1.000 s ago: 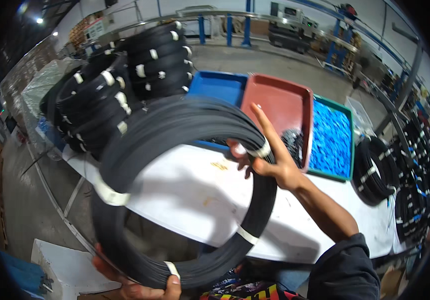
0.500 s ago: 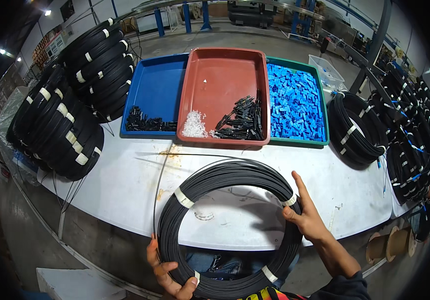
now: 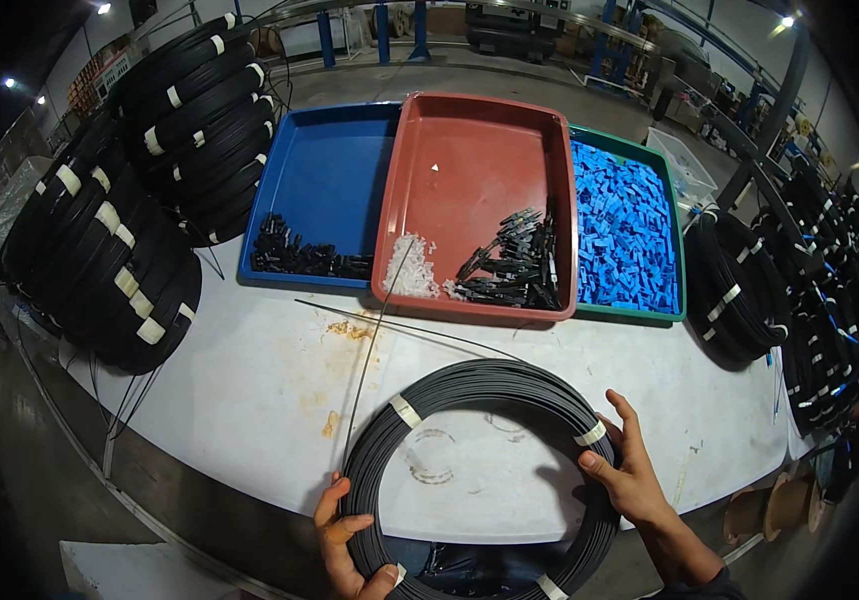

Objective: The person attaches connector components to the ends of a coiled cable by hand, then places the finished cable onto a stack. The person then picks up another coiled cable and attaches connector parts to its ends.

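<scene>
A black cable coil (image 3: pixel 490 385) bound with white tape bands lies flat on the white table (image 3: pixel 250 390), overhanging its near edge. My left hand (image 3: pixel 350 535) grips the coil's lower left rim. My right hand (image 3: pixel 630 470) holds its right rim beside a tape band. Two loose cable ends (image 3: pixel 375 330) run from the coil across the table toward the trays.
Behind the coil stand a blue tray (image 3: pixel 325 165) with black parts, a red tray (image 3: pixel 470 150) with black and white parts, and a green tray (image 3: pixel 635 150) of blue pieces. Stacked black coils (image 3: pixel 130 220) stand at left, with more coils (image 3: pixel 750 290) at right.
The coil has come down from upright in front of me to flat on the table's near edge. Both hands stayed on its rim.
</scene>
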Motion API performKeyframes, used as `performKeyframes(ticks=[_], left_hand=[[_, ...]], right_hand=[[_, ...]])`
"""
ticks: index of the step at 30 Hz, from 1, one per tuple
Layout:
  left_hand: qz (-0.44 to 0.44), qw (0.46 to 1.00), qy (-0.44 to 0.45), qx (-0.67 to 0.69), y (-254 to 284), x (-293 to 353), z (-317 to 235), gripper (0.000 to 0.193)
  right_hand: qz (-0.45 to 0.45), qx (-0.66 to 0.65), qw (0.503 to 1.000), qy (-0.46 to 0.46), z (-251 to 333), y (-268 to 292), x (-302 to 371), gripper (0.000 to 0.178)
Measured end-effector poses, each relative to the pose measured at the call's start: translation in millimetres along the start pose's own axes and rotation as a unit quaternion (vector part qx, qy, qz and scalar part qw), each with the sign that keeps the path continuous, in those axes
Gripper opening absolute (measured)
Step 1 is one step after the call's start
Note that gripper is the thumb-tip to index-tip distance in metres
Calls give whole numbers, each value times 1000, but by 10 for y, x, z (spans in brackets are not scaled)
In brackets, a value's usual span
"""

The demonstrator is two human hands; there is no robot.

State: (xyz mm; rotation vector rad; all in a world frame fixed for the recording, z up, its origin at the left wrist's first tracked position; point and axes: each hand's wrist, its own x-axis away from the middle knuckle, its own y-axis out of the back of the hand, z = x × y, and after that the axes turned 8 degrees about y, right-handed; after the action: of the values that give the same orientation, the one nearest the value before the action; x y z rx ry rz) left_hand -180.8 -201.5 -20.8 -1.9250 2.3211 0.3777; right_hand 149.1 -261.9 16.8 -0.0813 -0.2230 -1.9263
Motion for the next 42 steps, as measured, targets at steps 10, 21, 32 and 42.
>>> performKeyframes(ticks=[10, 21, 32, 42], left_hand=[[29, 983, 131, 128, 136, -370, -185, 67], [-63, 987, 32, -142, 158, -1131, -64, 15], [63, 961, -47, -266, -17, -1100, -322, 31], [180, 936, -27, -301, -130, -1084, -361, 62]], right_hand=[[84, 83, 992, 47, 166, 19, -558, 58], [147, 274, 925, 218, 495, -555, -1441, 27], [187, 141, 963, 132, 210, -629, -1751, 24], [148, 79, 979, 116, 102, -420, -1593, 22]])
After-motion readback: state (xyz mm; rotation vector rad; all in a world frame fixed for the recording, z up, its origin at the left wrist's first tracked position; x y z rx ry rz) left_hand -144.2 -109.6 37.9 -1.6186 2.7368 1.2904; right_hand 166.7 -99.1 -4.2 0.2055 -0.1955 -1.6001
